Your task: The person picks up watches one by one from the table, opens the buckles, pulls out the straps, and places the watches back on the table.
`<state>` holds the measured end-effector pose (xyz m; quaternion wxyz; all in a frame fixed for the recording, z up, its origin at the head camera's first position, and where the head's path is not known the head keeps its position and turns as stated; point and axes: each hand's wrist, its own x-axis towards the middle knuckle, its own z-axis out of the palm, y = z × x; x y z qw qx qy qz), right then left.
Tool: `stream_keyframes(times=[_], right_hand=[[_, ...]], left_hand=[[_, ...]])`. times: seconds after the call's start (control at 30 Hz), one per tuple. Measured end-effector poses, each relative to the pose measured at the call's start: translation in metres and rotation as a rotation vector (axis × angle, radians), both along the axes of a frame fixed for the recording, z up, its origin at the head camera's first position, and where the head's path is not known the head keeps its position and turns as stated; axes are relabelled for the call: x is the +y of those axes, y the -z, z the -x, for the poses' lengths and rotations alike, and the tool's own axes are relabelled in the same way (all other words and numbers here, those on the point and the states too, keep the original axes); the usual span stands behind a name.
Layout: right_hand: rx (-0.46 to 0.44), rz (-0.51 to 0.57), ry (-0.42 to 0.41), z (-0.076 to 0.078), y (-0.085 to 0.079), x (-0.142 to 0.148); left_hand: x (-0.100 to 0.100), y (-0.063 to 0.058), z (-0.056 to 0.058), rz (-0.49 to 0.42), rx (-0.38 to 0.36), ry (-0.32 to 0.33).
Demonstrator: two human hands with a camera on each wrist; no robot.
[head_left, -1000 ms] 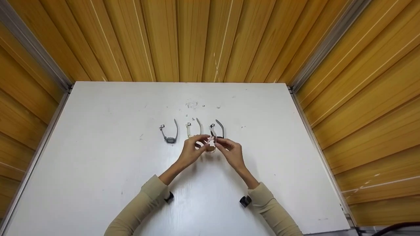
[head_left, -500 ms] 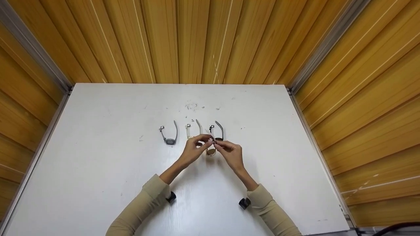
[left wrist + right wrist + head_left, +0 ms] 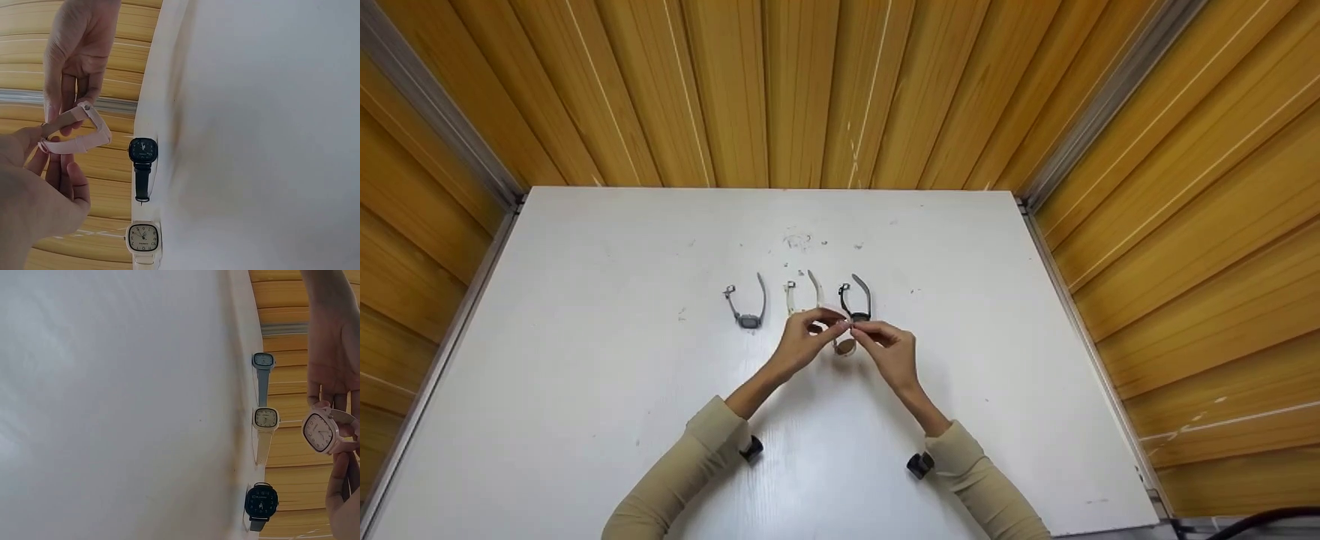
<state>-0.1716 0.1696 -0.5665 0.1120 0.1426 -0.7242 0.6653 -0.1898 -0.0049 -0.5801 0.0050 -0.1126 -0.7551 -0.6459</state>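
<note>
A pink wristwatch point(image 3: 845, 347) hangs between both hands, its pale square dial point(image 3: 319, 432) showing in the right wrist view. Its pink strap point(image 3: 66, 147) bends into a loop, and the two strap ends meet at the fingertips. My left hand point(image 3: 801, 346) pinches the strap near the buckle from the left. From the right, my right hand point(image 3: 894, 354) pinches the strap with thumb and fingertips. Fingers hide part of where the ends meet.
Beyond the hands on the white table point(image 3: 585, 337) lie a grey watch point(image 3: 749, 321), a cream watch point(image 3: 266, 418) and a black watch point(image 3: 860, 316), straps spread. The left hand partly covers the cream one in the head view. Wood-patterned walls point(image 3: 802, 90) surround the table.
The free strap end, upright above the fingers a second ago, has come down to the other end at the fingertips. The hands have drawn slightly closer together.
</note>
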Motion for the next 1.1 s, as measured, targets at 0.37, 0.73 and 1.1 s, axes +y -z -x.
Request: stream_keyframes(times=[0.37, 0.73, 1.1], right_hand=[[-0.095, 0.01, -0.003, 0.0, 0.002, 0.0], [-0.131, 0.033, -0.033, 0.006, 0.018, 0.001], [-0.095, 0.027, -0.08, 0.007, 0.026, 0.004]], left_hand=[[-0.001, 0.005, -0.001, 0.007, 0.011, 0.016], [-0.005, 0.004, 0.001, 0.037, 0.038, -0.024], [-0.004, -0.001, 0.002, 0.014, 0.08, -0.079]])
